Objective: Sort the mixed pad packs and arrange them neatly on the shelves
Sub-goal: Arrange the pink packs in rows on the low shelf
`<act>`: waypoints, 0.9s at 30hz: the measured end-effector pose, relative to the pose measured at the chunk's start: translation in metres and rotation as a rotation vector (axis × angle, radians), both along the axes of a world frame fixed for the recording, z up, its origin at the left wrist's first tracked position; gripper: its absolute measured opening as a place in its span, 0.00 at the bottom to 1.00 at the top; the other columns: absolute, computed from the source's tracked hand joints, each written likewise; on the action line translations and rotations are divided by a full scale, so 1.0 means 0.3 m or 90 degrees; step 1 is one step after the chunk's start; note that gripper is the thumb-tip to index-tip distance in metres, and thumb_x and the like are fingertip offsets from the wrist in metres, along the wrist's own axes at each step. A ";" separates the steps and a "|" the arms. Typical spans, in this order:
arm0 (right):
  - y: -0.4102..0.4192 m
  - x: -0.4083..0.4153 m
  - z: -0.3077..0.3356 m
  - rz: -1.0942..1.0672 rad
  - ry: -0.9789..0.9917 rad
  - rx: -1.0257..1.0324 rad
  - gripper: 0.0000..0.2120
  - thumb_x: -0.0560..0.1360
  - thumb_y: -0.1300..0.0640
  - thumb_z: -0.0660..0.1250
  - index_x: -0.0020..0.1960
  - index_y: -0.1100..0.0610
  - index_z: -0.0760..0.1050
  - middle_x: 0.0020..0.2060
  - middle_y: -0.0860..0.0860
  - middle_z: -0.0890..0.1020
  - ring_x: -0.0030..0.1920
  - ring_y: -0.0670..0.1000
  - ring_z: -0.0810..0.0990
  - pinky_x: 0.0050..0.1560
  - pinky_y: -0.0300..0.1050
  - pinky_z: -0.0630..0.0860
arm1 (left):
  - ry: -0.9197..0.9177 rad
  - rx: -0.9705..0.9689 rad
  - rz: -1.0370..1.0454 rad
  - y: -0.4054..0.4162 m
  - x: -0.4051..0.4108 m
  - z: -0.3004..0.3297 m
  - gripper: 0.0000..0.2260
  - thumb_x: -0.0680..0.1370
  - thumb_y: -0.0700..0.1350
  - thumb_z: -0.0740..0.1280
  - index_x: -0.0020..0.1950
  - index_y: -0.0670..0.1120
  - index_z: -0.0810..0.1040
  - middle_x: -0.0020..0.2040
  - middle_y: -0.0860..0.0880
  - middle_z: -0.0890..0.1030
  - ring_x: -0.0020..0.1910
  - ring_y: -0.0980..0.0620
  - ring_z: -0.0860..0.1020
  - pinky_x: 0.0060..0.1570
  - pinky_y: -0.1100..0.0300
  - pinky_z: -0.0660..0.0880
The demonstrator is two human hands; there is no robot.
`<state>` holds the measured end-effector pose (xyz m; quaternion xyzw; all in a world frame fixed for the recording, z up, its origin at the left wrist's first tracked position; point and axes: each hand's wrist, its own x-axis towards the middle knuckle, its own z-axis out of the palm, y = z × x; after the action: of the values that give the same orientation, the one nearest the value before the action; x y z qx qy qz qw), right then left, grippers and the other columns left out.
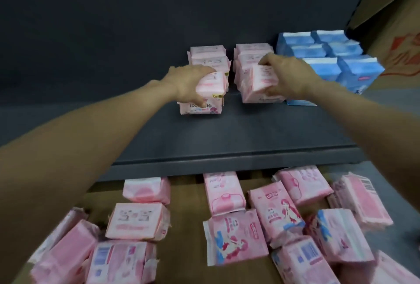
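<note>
Near: loose pink packs (229,220) scattered on brown surface (186,195) below dark shelf (227,133). Mid-shelf: left hand (188,83), grip curled round front pink pack (211,83); right hand (284,76) pinching second pink pack (261,83). Beyond: pink rows, blue packs (327,56) rightward.

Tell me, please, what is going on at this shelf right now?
A person is stocking pad packs. The left hand grips a pink pack atop the left pink stack, while the right hand holds another pink pack at the next stack. Blue packs already stand on the dark shelf. Loose pink packs wait unsorted below.
</note>
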<state>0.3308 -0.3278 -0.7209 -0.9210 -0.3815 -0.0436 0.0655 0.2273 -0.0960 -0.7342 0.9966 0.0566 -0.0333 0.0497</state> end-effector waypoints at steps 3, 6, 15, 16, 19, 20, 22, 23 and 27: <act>0.025 0.082 -0.059 -0.036 0.030 -0.028 0.31 0.68 0.58 0.74 0.68 0.54 0.64 0.63 0.55 0.75 0.61 0.60 0.73 0.59 0.55 0.68 | -0.031 -0.032 -0.009 0.010 0.054 -0.085 0.40 0.70 0.50 0.75 0.76 0.53 0.58 0.75 0.54 0.63 0.72 0.48 0.62 0.70 0.42 0.59; 0.041 0.138 -0.102 -0.054 0.078 -0.018 0.32 0.69 0.57 0.73 0.69 0.52 0.64 0.65 0.55 0.74 0.63 0.59 0.72 0.62 0.58 0.68 | -0.096 -0.093 -0.010 0.017 0.088 -0.129 0.38 0.71 0.49 0.75 0.76 0.52 0.59 0.74 0.53 0.64 0.72 0.50 0.61 0.69 0.53 0.62; 0.067 0.159 -0.221 0.018 -0.012 0.018 0.27 0.78 0.60 0.62 0.73 0.43 0.62 0.76 0.51 0.57 0.76 0.53 0.50 0.72 0.60 0.53 | -0.088 0.030 0.025 -0.016 0.103 -0.191 0.35 0.78 0.55 0.64 0.79 0.50 0.49 0.79 0.51 0.50 0.77 0.52 0.48 0.72 0.41 0.56; 0.065 0.154 -0.224 0.012 -0.017 0.008 0.27 0.78 0.59 0.61 0.74 0.43 0.60 0.76 0.51 0.56 0.76 0.54 0.50 0.73 0.60 0.53 | -0.056 0.063 0.037 -0.023 0.107 -0.189 0.36 0.79 0.55 0.62 0.79 0.49 0.45 0.79 0.50 0.46 0.77 0.52 0.46 0.72 0.38 0.50; 0.042 0.110 -0.225 -0.007 -0.034 0.004 0.28 0.78 0.59 0.62 0.75 0.47 0.58 0.76 0.53 0.57 0.76 0.55 0.53 0.73 0.59 0.53 | -0.012 0.166 0.048 -0.055 0.113 -0.160 0.36 0.80 0.55 0.59 0.78 0.44 0.42 0.79 0.47 0.44 0.78 0.51 0.43 0.71 0.34 0.43; 0.030 0.087 -0.225 -0.010 -0.042 0.023 0.28 0.77 0.60 0.63 0.75 0.49 0.59 0.75 0.54 0.58 0.75 0.55 0.54 0.72 0.59 0.54 | -0.015 0.194 0.049 -0.065 0.108 -0.157 0.36 0.80 0.55 0.59 0.78 0.42 0.42 0.79 0.45 0.45 0.78 0.49 0.43 0.71 0.35 0.43; -0.021 0.016 -0.219 -0.010 -0.046 0.066 0.28 0.76 0.61 0.64 0.74 0.53 0.61 0.73 0.55 0.63 0.73 0.56 0.58 0.70 0.57 0.56 | -0.051 0.199 0.043 -0.102 0.071 -0.153 0.35 0.79 0.54 0.60 0.78 0.42 0.45 0.79 0.43 0.49 0.77 0.46 0.46 0.73 0.38 0.44; -0.052 -0.026 -0.218 0.000 -0.044 0.078 0.28 0.75 0.62 0.64 0.73 0.54 0.63 0.72 0.55 0.65 0.72 0.57 0.61 0.69 0.56 0.58 | -0.084 0.171 0.033 -0.122 0.043 -0.152 0.34 0.79 0.53 0.61 0.78 0.43 0.48 0.78 0.43 0.52 0.77 0.45 0.48 0.74 0.41 0.46; -0.219 -0.240 -0.219 0.049 -0.012 0.067 0.18 0.74 0.60 0.66 0.63 0.56 0.75 0.59 0.56 0.78 0.58 0.60 0.76 0.57 0.53 0.70 | -0.200 0.000 -0.040 -0.240 -0.132 -0.163 0.25 0.78 0.50 0.63 0.74 0.47 0.64 0.71 0.46 0.69 0.70 0.45 0.63 0.68 0.52 0.58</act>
<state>0.2589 -0.3936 -0.7866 -0.9004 -0.4146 -0.0697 0.1121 0.1878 -0.1682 -0.7832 0.9908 0.0169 0.1215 0.0566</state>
